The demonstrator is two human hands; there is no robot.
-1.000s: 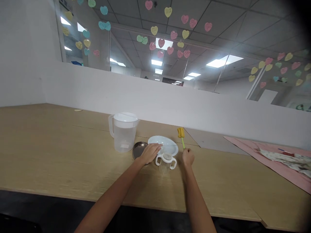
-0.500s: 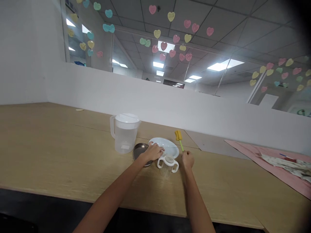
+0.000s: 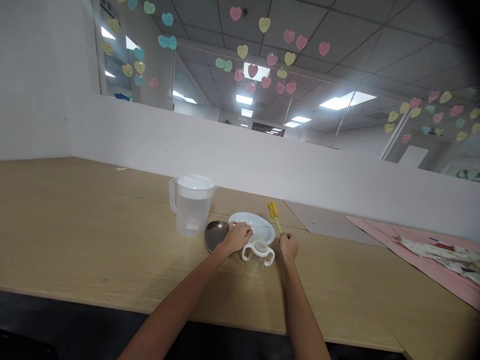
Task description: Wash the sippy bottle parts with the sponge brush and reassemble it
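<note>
My right hand point(image 3: 289, 246) is closed round the green handle of a sponge brush point(image 3: 273, 210), its yellow sponge head pointing up and away. Curled fingers of my left hand point(image 3: 239, 237) sit over the left front part of a white oval bowl point(image 3: 265, 232); what they pinch, if anything, is hidden. Between my hands, just in front of the bowl, a clear bottle point(image 3: 255, 262) with a white two-handled collar stands upright, open at the top. Left of my left hand lies a round dark metal dish point(image 3: 215, 234), partly covered by the hand.
A translucent lidded pitcher point(image 3: 193, 207) stands behind and left of the metal dish. On the right, a pink cloth point(image 3: 378, 229) carries a patterned cloth point(image 3: 438, 252) and a pen-like item. A white wall point(image 3: 240, 160) with windows above borders the wooden table point(image 3: 112, 240).
My left hand has gone from lying flat at the bowl to curled fingers, a little lower. The brush has tilted slightly left in my right hand. The view has shifted a bit.
</note>
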